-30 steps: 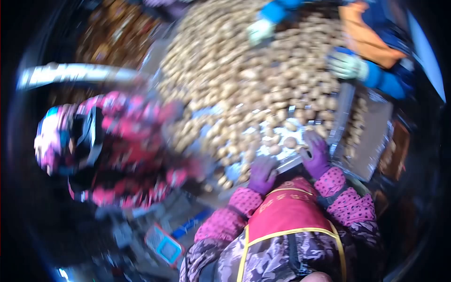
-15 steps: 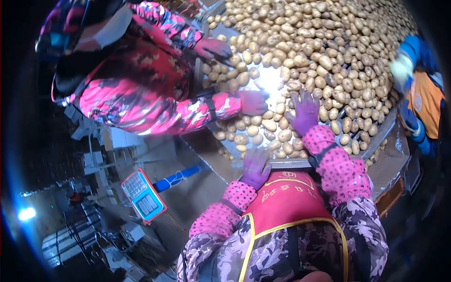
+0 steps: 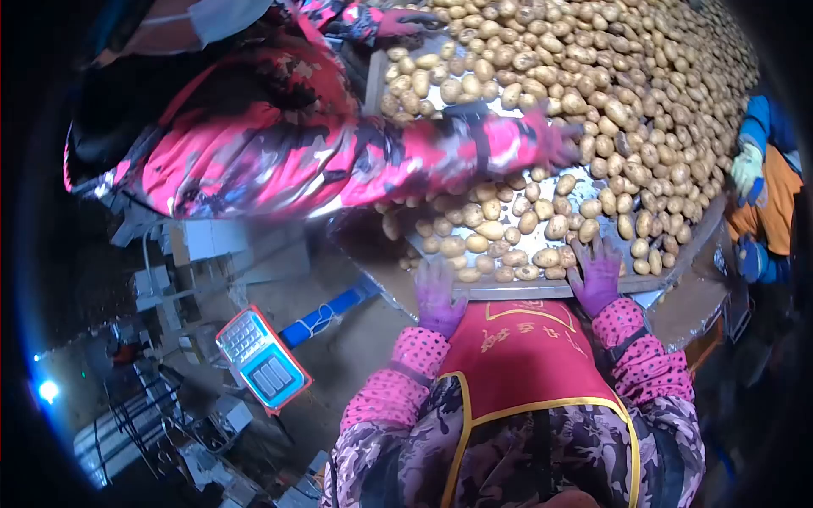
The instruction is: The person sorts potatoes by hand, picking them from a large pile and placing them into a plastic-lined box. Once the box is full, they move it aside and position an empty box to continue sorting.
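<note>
My left hand (image 3: 439, 298), in a purple glove, rests at the near edge of the metal table (image 3: 525, 293) with its fingers stretched forward. Farther right on that same edge lies my right hand (image 3: 598, 275), also gloved, fingers spread beside a few potatoes (image 3: 549, 257). Neither hand holds anything. A loose layer of potatoes covers the metal near my hands, and a thick heap of potatoes (image 3: 669, 110) fills the far side and the right.
A co-worker's pink camouflage sleeve (image 3: 406, 157) reaches across from the left, the gloved hand (image 3: 555, 140) at the heap. Another person's light glove (image 3: 747, 173) shows at the right. A scale display (image 3: 267, 360) on a blue post stands at lower left.
My right hand has drawn back from among the potatoes to the near edge. My left hand shifted slightly left. The co-worker's arm has swept right and away from me over the table.
</note>
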A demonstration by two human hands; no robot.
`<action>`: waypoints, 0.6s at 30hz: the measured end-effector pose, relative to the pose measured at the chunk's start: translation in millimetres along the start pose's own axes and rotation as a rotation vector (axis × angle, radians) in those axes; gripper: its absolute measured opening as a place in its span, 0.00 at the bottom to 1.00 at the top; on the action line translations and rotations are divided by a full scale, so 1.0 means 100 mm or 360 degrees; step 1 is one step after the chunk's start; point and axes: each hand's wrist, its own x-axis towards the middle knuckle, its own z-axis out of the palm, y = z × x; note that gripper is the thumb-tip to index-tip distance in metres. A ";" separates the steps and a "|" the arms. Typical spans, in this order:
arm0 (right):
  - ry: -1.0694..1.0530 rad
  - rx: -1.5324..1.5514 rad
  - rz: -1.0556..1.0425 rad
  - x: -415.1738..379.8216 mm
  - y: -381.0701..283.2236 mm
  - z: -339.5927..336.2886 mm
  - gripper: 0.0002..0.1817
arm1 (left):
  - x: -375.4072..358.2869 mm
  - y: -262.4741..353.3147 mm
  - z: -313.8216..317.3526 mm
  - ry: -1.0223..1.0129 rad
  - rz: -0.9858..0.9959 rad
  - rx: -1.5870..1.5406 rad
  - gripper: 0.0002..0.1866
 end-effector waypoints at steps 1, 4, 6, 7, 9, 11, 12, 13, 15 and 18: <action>-0.0012 0.0060 0.0099 -0.09 0.01 0.19 0.32 | 0.05 0.00 0.01 -0.0009 0.0052 -0.0011 0.37; 0.0040 0.0179 -0.0004 0.19 -0.44 -0.02 0.31 | 0.38 0.12 0.01 -0.0147 0.0183 0.0068 0.38; -0.0110 0.0514 -0.0224 0.31 -0.67 0.03 0.29 | 0.67 0.14 -0.09 -0.0279 0.0228 0.0213 0.38; -0.0119 0.0514 -0.0231 0.36 -0.73 -0.02 0.29 | 0.79 0.10 -0.06 -0.0280 0.0218 0.0210 0.38; -0.0299 0.0781 -0.0600 0.53 -0.83 -0.10 0.34 | 0.97 -0.02 -0.04 -0.0083 0.0068 0.0355 0.38; -0.0197 0.0710 -0.0667 0.71 -0.65 0.02 0.32 | 0.96 -0.02 -0.11 -0.0065 -0.0103 0.0261 0.37; -0.0105 0.0496 -0.0674 0.85 -0.58 -0.04 0.31 | 0.83 -0.05 -0.09 0.0144 -0.0162 0.0123 0.37; -0.0006 0.0291 -0.0678 0.99 -0.50 -0.05 0.30 | 0.69 -0.08 -0.09 0.0355 -0.0216 -0.0003 0.36; -0.0118 0.0168 -0.0741 1.25 -0.20 0.12 0.32 | 0.38 -0.18 -0.08 0.0380 -0.0274 0.0028 0.37; -0.0207 0.0013 -0.0450 1.68 0.15 -0.01 0.34 | -0.06 -0.25 -0.03 0.0347 -0.0393 -0.0036 0.39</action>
